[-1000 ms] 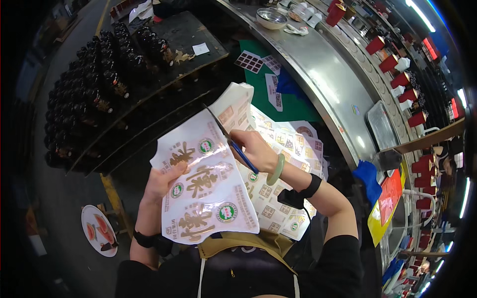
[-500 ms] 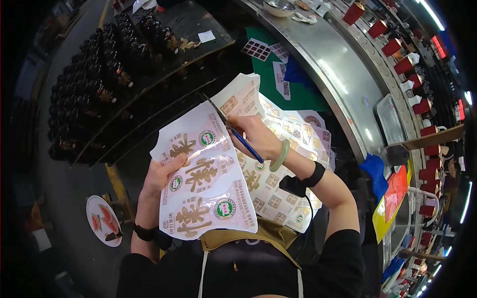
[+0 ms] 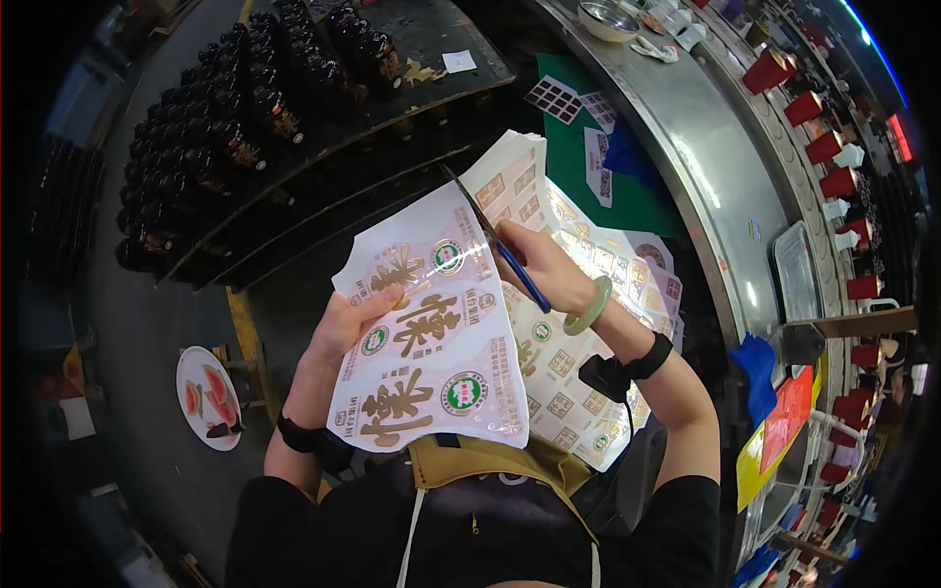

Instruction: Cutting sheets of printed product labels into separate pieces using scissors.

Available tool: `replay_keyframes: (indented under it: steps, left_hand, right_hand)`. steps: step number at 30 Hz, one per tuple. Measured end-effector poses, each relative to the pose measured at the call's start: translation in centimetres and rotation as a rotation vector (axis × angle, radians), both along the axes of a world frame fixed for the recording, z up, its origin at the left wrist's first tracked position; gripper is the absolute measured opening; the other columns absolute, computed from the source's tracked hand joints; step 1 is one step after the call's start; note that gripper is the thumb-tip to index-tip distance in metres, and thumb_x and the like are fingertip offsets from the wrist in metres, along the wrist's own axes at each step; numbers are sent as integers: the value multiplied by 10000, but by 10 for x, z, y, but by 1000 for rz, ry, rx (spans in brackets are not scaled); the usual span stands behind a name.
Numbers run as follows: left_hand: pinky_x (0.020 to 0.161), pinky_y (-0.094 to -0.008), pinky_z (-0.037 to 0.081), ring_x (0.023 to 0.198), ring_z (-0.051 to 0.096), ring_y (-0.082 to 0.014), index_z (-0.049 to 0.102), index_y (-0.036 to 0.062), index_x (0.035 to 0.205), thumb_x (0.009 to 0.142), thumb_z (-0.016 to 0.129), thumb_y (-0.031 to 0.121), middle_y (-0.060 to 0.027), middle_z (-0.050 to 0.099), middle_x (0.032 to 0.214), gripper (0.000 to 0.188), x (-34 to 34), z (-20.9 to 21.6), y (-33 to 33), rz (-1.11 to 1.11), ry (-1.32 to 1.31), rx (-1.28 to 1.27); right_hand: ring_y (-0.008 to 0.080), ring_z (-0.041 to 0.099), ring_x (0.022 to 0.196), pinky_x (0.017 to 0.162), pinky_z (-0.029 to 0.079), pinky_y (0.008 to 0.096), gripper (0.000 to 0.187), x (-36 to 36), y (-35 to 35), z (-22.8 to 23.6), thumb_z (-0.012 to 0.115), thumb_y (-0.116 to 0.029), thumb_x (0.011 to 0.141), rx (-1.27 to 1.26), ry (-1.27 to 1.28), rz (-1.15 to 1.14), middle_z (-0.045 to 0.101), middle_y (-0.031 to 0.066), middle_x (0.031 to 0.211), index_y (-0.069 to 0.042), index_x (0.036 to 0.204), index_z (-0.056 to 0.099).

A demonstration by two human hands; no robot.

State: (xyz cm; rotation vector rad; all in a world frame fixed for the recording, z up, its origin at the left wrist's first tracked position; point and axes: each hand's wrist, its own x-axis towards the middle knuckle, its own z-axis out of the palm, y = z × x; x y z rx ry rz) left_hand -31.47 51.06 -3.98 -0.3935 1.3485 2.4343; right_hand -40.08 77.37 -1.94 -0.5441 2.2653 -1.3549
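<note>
My left hand (image 3: pixel 355 328) grips the left side of a white sheet of labels (image 3: pixel 431 353), thumb on top. The sheet carries gold characters and green round emblems, and its edges are curved. My right hand (image 3: pixel 544 267) is closed around a slim tool with a blue handle (image 3: pixel 521 274) and a long dark blade (image 3: pixel 469 201). The blade lies along the sheet's upper right edge; whether it is a knife or scissors I cannot tell. Under and beside my right hand lie more label sheets (image 3: pixel 564 377) with small gold squares.
A dark table (image 3: pixel 431 39) bearing rows of dark bottles (image 3: pixel 211 118) stands at the left. A metal counter (image 3: pixel 686 147) curves along the right, beside a conveyor with red cups (image 3: pixel 769 71). A round stool top (image 3: pixel 208 397) stands at the lower left.
The whole view has shifted, so hands, sheet and surroundings appear farther right. The sheet tilts slightly differently. Both hands keep their holds, and the blade stays by the sheet's upper right edge.
</note>
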Motion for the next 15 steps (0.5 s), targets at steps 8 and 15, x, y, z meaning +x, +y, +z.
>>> replay_keyframes:
  steps: [8, 15]
  left_hand:
    - [774, -328, 577, 966, 657, -207, 491, -45, 1280, 884, 619, -6, -169, 627, 1127, 418, 4, 7, 0, -16, -48, 1]
    - [826, -361, 581, 998, 655, -241, 462, -50, 1305, 889, 603, -8, -198, 597, 1193, 441, 13, 7, -5, 4, -96, -23]
  right_hand:
    - [180, 525, 684, 650, 430, 325, 340, 2, -8, 6, 604, -286, 830, -101, -44, -42, 598, 146, 772, 31, 939, 545]
    - [209, 444, 451, 480, 377, 340, 309, 3, -16, -14, 615, -218, 840, -59, 199, -72, 488, 163, 516, 67, 724, 587]
